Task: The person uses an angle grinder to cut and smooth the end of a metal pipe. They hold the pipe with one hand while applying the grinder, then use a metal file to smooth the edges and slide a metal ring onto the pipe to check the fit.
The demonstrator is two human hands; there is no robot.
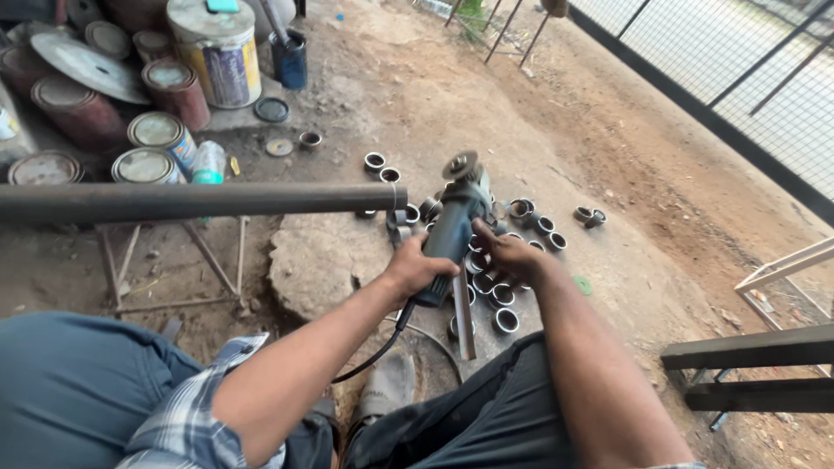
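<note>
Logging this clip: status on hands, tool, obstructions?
Left hand gripping dark angle grinder body; right hand steadying its side. Short cut steel pipe rings scattered beneath. Long dark steel pipe crosses left of it.

A plaid shirt sleeve in blue, white and grey is worn rolled up above the left elbow. Dark grey trousers are worn. Both forearms are bare, and a dusty grey shoe is seen.

dark teal grinder, blue-white plaid sleeve, yellow paint can
</note>
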